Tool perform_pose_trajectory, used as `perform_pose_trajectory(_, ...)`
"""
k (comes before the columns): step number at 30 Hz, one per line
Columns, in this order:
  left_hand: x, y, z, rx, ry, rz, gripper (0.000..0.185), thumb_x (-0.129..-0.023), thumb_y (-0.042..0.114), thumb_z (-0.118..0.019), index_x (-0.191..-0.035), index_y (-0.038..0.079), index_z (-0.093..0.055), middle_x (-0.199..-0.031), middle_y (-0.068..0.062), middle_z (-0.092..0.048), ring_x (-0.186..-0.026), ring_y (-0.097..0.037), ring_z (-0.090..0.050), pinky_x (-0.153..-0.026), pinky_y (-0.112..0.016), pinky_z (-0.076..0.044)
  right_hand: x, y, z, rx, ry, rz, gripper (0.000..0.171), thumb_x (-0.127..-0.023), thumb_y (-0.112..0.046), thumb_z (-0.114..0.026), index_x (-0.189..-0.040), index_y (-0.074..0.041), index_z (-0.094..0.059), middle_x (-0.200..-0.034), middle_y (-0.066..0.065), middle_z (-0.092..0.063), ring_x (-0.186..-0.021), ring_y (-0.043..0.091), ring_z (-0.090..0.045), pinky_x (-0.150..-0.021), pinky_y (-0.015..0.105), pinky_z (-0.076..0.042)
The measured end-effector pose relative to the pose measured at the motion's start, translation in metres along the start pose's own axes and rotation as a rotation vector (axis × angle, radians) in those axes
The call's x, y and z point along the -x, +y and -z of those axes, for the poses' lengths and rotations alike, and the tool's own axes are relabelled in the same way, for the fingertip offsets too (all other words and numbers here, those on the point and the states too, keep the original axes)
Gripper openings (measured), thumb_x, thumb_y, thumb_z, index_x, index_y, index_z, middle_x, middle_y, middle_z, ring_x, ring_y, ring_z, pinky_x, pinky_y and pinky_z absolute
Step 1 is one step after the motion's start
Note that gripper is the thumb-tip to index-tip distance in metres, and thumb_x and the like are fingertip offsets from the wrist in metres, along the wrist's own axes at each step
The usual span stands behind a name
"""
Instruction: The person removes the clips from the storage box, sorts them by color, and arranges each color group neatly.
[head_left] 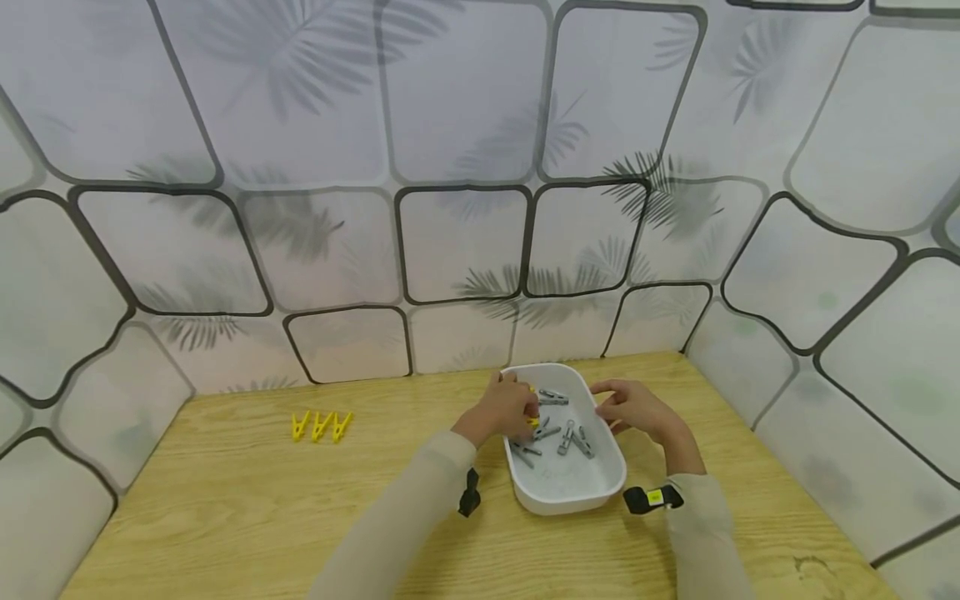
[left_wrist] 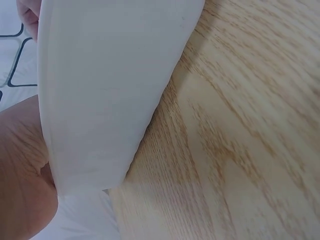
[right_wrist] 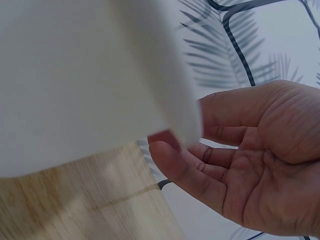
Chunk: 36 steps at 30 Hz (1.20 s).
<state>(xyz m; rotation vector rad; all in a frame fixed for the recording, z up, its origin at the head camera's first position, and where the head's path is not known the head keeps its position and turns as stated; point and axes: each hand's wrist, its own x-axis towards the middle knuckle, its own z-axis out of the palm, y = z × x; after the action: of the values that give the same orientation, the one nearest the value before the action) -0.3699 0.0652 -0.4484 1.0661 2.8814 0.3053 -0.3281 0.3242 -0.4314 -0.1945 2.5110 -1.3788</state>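
flanking a white tub [head_left: 570, 500], two hands [head_left: 510, 408]; perhaps seven grey pegs [head_left: 573, 437].

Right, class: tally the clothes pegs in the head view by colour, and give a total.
Yellow clothes pegs on the table: 3, plus 1 yellow peg at the left hand: 4
Grey clothes pegs visible in the white tub: about 6
Total: about 10

- Staged recording booth, not a lived-in room.
- Leaf-print backdrop sheets [head_left: 465, 242] enclose three sides.
- Small wood-grain bench [head_left: 225, 500], sparsely set.
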Motion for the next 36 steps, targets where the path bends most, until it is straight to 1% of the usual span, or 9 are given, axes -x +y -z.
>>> perform_pose_trajectory(3, 0.000, -0.002, -0.003, 0.006, 0.024, -0.006, 0.013, -0.081, 0.029, -0.082, -0.089, 0.027, -0.072, -0.084, 0.012, -0.058, -0.087, -0.011, -0.041, -0.096, -0.040, -0.027, 0.001, 0.000, -0.001, 0.000, 0.001, -0.008, 0.046, -0.099, -0.006, -0.060, -0.141, 0.008, -0.050, -0.099, 0.017, -0.070, -0.084, 0.020, -0.069, -0.075, 0.041, -0.061)
perform_pose_trajectory(9, 0.000, -0.003, -0.005, 0.026, 0.072, -0.021, 0.012, -0.082, 0.027, -0.079, -0.085, 0.027, -0.068, -0.080, 0.012, -0.057, -0.085, -0.011, -0.042, -0.093, -0.039, -0.026, 0.003, -0.002, -0.002, 0.003, 0.003, -0.013, 0.045, -0.099, -0.006, -0.060, -0.141, 0.008, -0.050, -0.099, 0.017, -0.069, -0.085, 0.019, -0.068, -0.077, 0.042, -0.060)
perform_pose_trajectory(15, 0.002, -0.003, -0.004, 0.062, 0.083, -0.010, 0.015, -0.082, 0.025, -0.080, -0.086, 0.024, -0.066, -0.077, 0.011, -0.058, -0.083, -0.011, -0.041, -0.092, -0.039, -0.024, 0.002, -0.001, -0.001, -0.001, 0.003, -0.012, 0.046, -0.099, -0.005, -0.060, -0.141, 0.009, -0.049, -0.098, 0.017, -0.069, -0.084, 0.019, -0.068, -0.076, 0.042, -0.061)
perform_pose_trajectory(21, 0.003, -0.003, -0.003, 0.067, 0.089, -0.007, 0.014, -0.081, 0.028, -0.083, -0.091, 0.023, -0.075, -0.080, 0.011, -0.063, -0.085, -0.011, -0.042, -0.091, -0.039, -0.025, -0.001, 0.001, -0.002, -0.004, -0.005, -0.003, 0.046, -0.099, -0.005, -0.060, -0.141, 0.009, -0.049, -0.098, 0.016, -0.070, -0.083, 0.019, -0.068, -0.075, 0.040, -0.060)
perform_pose_trajectory(24, 0.004, -0.003, -0.003, 0.066, 0.100, -0.010, 0.015, -0.081, 0.029, -0.085, -0.091, 0.023, -0.076, -0.080, 0.010, -0.064, -0.084, -0.011, -0.042, -0.089, -0.038, -0.025, -0.002, 0.002, -0.002, 0.000, -0.007, 0.006, 0.046, -0.099, -0.005, -0.060, -0.141, 0.009, -0.049, -0.098, 0.016, -0.070, -0.083, 0.019, -0.068, -0.075, 0.041, -0.061)
perform_pose_trajectory(30, 0.007, -0.003, 0.000, 0.071, 0.128, -0.022, 0.019, -0.079, 0.030, -0.087, -0.088, 0.022, -0.073, -0.078, 0.009, -0.063, -0.081, -0.011, -0.041, -0.089, -0.038, -0.026, -0.001, 0.002, -0.002, -0.001, -0.008, 0.006, 0.047, -0.099, -0.006, -0.060, -0.141, 0.009, -0.049, -0.098, 0.016, -0.069, -0.083, 0.019, -0.068, -0.076, 0.042, -0.061)
perform_pose_trajectory(36, 0.011, -0.004, 0.007, 0.085, 0.166, -0.038, 0.021, -0.078, 0.025, -0.087, -0.090, 0.019, -0.071, -0.077, 0.007, -0.062, -0.083, -0.012, -0.042, -0.086, -0.036, -0.024, 0.000, 0.002, 0.000, 0.014, -0.006, 0.014, 0.047, -0.099, -0.007, -0.060, -0.142, 0.010, -0.048, -0.098, 0.018, -0.069, -0.086, 0.019, -0.068, -0.076, 0.041, -0.061)
